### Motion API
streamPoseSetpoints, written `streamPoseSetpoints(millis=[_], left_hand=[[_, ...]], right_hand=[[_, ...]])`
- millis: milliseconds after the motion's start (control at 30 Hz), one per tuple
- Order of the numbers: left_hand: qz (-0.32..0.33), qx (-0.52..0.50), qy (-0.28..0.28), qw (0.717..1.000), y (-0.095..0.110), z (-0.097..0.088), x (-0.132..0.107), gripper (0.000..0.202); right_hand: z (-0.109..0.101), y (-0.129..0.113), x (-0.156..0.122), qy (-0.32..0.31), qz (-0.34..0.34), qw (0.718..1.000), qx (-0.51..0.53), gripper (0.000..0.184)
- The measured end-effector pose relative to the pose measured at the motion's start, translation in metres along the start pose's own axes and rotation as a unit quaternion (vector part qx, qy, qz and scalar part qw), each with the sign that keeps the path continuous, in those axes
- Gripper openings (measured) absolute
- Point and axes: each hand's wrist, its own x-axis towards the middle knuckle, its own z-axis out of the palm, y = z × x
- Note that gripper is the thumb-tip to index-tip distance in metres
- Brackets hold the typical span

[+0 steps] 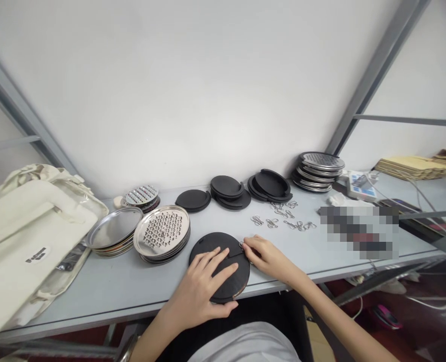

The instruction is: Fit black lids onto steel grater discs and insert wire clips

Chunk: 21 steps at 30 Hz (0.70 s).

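Observation:
A round black disc [218,274] with a straight-edged notch or flap lies near the table's front edge. My left hand [203,289] rests on it with fingers spread, the thumb by its near rim. At its right edge, my right hand [264,255] is closed in a pinch on a small metal wire clip [241,245], mostly covered by the fingers. Several loose bent wire clips [271,223] lie beyond my right hand. Left of the disc stands a stack of round metal grater plates [162,232].
Smooth metal plates [115,229] and a small grater stack [142,195] stand at left, beside a cream bag [53,226]. Along the wall lie black round trays [226,187] and a tall grater stack [318,171]. Yellowish sheets [415,167] lie far right.

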Motion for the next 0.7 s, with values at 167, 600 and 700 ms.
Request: streamPoseSetpoints(millis=[167, 600, 700], left_hand=[[0.001, 0.001, 0.003, 1.000, 0.0003, 0.0002, 0.0002, 0.067], [-0.003, 0.002, -0.007, 1.000, 0.0012, -0.0005, 0.0003, 0.067], [-0.002, 0.000, -0.001, 1.000, 0.0010, -0.0006, 0.0004, 0.067]], right_hand=[[0.0005, 0.0015, 0.0002, -0.002, -0.008, 1.000, 0.011, 0.034], [-0.0011, -0.0003, -0.0011, -0.003, 0.016, 1.000, 0.017, 0.021], [-0.0014, -0.0006, -0.0018, -0.002, 0.021, 0.999, 0.027, 0.018]])
